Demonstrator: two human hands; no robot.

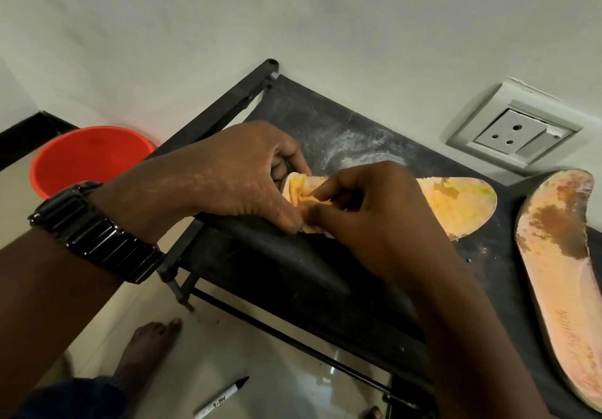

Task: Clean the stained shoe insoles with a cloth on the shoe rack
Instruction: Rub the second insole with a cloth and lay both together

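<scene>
A red bucket (pixel 91 158) stands on the floor left of the rack (pixel 309 272); only its red inside shows.

The cloth (pixel 301 190) is bunched and stained yellow, lying on the near end of an insole (pixel 456 203) on the rack's top shelf. The left hand (pixel 228 174), with a black watch (pixel 94 233) on its wrist, curls its fingers round the cloth, and the right hand (pixel 374 210) pinches its folds. This insole is yellow-orange with a brown spot. A second insole (pixel 560 272), pink with brown stains, lies apart at the right.

The black shelf is dusted white. Behind it is a pale wall (pixel 293 11) with a socket (pixel 511 132). A pen (pixel 221 397) and a bare foot (pixel 146 347) are on the glossy floor (pixel 260 369).
</scene>
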